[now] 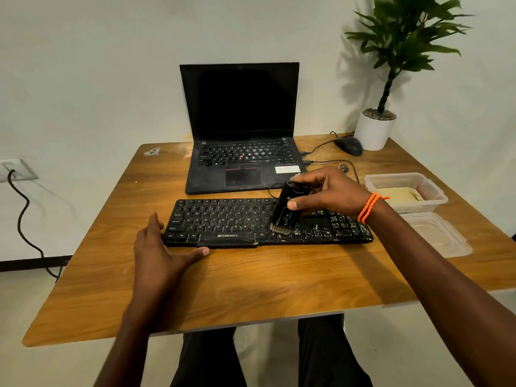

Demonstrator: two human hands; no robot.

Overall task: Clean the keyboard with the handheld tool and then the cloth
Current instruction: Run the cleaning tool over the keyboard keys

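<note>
Single head-worn camera looks forward and down, close over the table (pixel 251 289).

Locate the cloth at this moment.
In the head view, the cloth lies folded inside the clear plastic container on the table's right side, just beyond the right hand and in front of the potted plant.

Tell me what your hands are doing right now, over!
Right hand shut on brush tool, bristles down on keyboard, right of the spacebar. Left hand open, bracing keyboard's left end. Cloth not seen. Nothing in the way.

Glossy wood-grain table (pixel 251 289), black plastic keyboard (pixel 223 222), clear plastic tub (pixel 430 191).
</note>
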